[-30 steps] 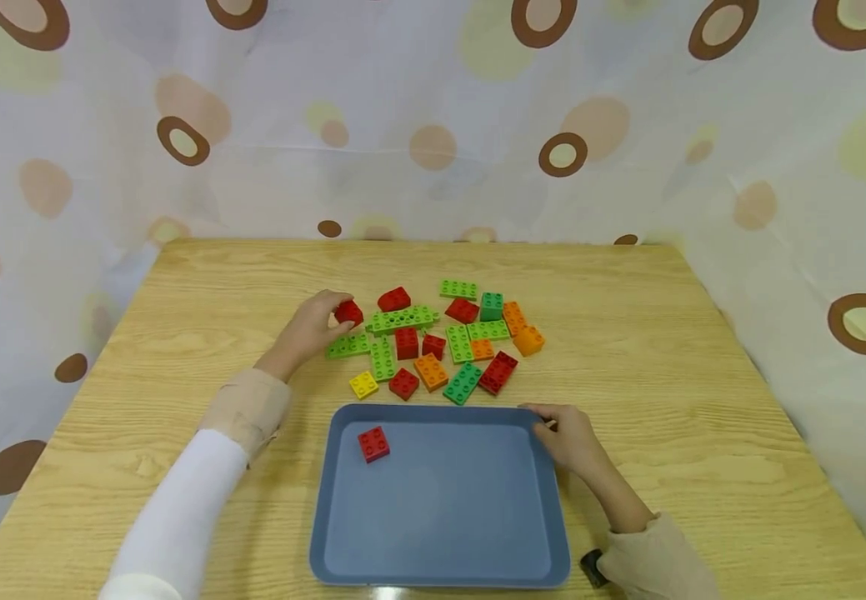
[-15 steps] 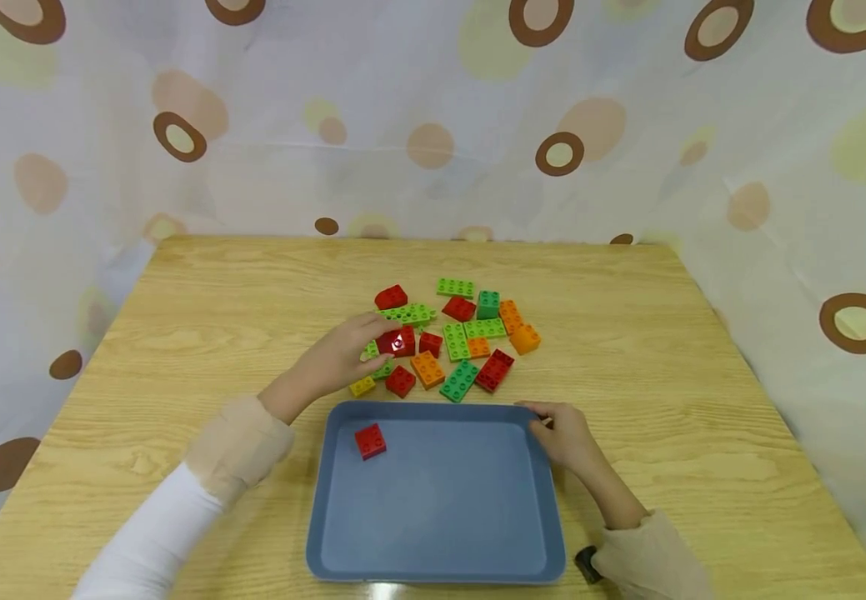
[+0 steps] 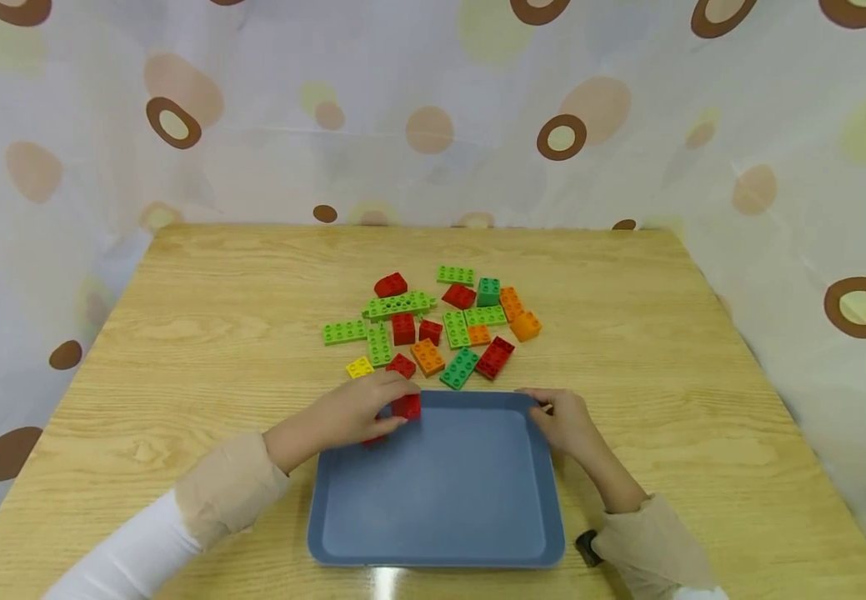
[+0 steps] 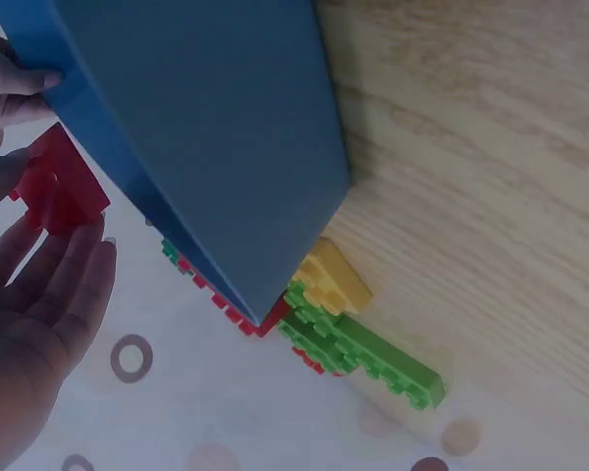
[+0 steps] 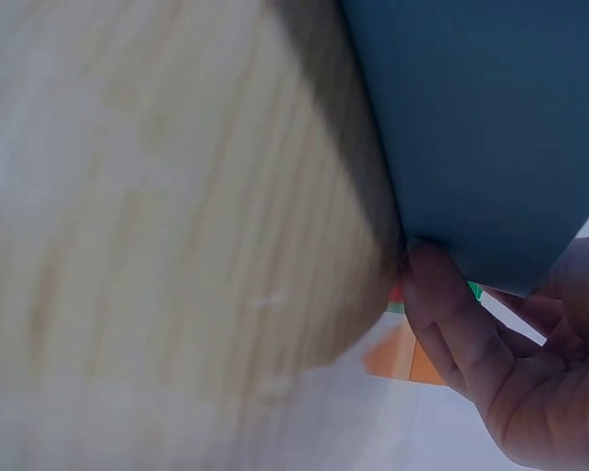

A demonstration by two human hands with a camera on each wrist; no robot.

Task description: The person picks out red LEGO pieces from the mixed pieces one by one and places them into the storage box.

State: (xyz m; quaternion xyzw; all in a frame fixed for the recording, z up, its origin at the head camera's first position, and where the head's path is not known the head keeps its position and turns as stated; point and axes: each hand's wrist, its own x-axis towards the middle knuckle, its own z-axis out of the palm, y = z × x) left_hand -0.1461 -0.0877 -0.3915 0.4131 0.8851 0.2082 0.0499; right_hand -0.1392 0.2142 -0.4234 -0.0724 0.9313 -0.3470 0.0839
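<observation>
My left hand (image 3: 357,412) is over the far left part of the blue-grey tray (image 3: 440,500), pinching a red toy brick (image 3: 407,407) between thumb and fingers. In the left wrist view that brick (image 4: 74,186) shows its side between the fingertips, above the tray's rim. A second red brick (image 3: 374,439) inside the tray is mostly hidden under the hand. My right hand (image 3: 566,427) holds the tray by its far right corner. From the right wrist, its fingers (image 5: 447,294) press against the tray's outer wall.
Beyond the tray lie loose bricks: a yellow brick (image 3: 360,367), an orange brick (image 3: 427,357), a dark green brick (image 3: 460,367), and several red and light green ones. A small black object (image 3: 588,547) sits by the right sleeve. A patterned curtain (image 3: 433,175) stands behind the table.
My left hand has carried the red brick from the left side of the pile, rightward and toward me, over the tray. The right hand has stayed at the tray's corner.
</observation>
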